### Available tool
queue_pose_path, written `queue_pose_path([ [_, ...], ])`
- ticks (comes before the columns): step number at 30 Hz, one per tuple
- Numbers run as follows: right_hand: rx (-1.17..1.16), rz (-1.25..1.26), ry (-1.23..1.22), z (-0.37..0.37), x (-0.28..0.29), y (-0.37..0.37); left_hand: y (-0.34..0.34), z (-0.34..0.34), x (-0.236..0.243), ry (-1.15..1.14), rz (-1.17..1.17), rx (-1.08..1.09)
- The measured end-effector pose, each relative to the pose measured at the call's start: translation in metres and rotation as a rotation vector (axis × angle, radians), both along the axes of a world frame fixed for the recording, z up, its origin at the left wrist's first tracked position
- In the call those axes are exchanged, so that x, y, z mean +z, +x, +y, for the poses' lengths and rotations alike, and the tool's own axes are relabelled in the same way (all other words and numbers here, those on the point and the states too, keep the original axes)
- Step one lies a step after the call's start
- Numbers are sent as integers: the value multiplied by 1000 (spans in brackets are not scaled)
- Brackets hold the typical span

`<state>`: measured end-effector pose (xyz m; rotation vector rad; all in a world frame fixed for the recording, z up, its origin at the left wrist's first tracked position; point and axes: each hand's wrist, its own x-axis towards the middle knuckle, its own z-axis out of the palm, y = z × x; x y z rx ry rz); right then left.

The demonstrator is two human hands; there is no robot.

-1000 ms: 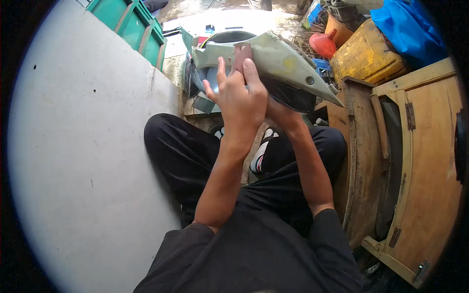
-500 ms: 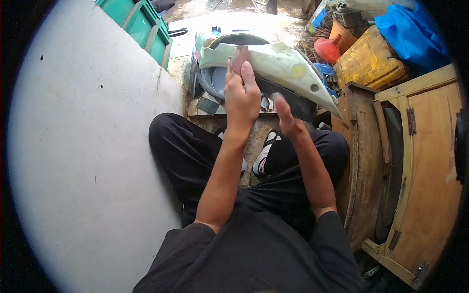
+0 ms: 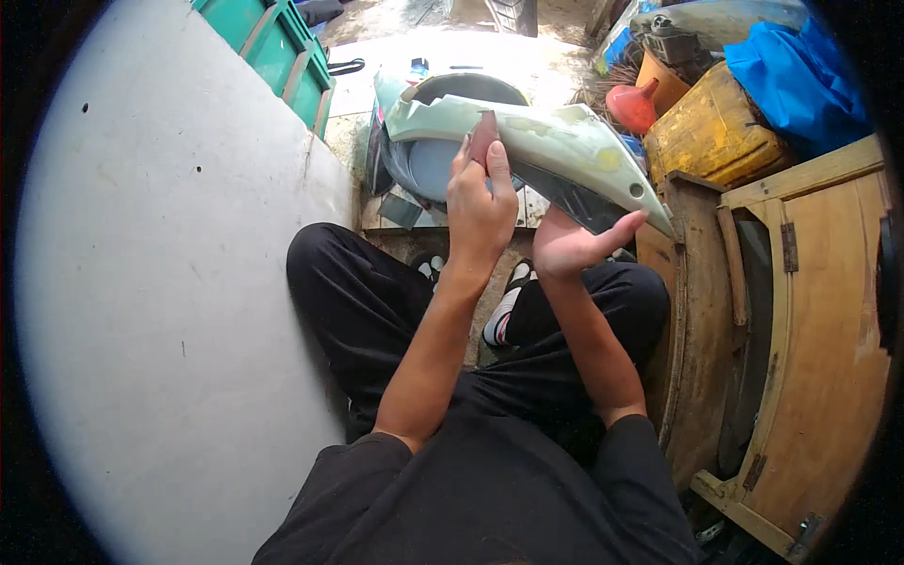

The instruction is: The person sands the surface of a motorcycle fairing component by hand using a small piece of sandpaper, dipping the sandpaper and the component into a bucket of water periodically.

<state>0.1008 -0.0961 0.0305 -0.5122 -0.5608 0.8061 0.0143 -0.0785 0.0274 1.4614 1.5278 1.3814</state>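
Note:
A long, pale green-white body panel (image 3: 556, 139), like a motorcycle side cover, slants across a round grey basin (image 3: 419, 174). It has yellowish patches and a round hole near its pointed right end. My left hand (image 3: 482, 202) is closed on a folded piece of reddish-brown sandpaper (image 3: 485, 132), thumb on top, against the panel's near edge. Palm up, my right hand (image 3: 565, 247) is under the panel's right part. Its thumb stretches out toward the pointed tip, while its fingers are hidden beneath the panel's dark underside.
A dark square sheet (image 3: 400, 211) lies beside the basin on the low pale platform. To the right are a yellow jerrycan (image 3: 720, 122), a red funnel (image 3: 634, 105), a blue plastic sheet (image 3: 796, 75) and a wooden cabinet (image 3: 829, 254). A white board (image 3: 188, 282) stands along my left.
The panel's pointed end has shifted right. My right hand has turned palm up and gone under the panel. My left hand, with the sandpaper, has moved slightly right.

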Motion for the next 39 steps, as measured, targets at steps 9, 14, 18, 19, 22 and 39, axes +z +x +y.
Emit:
queue_pose_path([
  [9, -108, -162, 147, 12, 16, 13, -20, 4, 17, 306, -39, -22],
  [14, -130, -210, 135, 14, 12, 13, -20, -3, 19, 302, 221, -26],
  [18, -128, -221, 145, 14, 11, 14, -19, -2, 27, 260, 340, -19],
  [19, -127, -225, 150, 14, 10, 15, -20, 0, 22, 322, 361, -33],
  [22, -113, -192, 118, 13, 12, 14, -22, 4, 13, 436, 440, -41],
  [39, -71, -189, 93, 12, 14, 20, -33, 18, 22, 410, 192, -352],
])
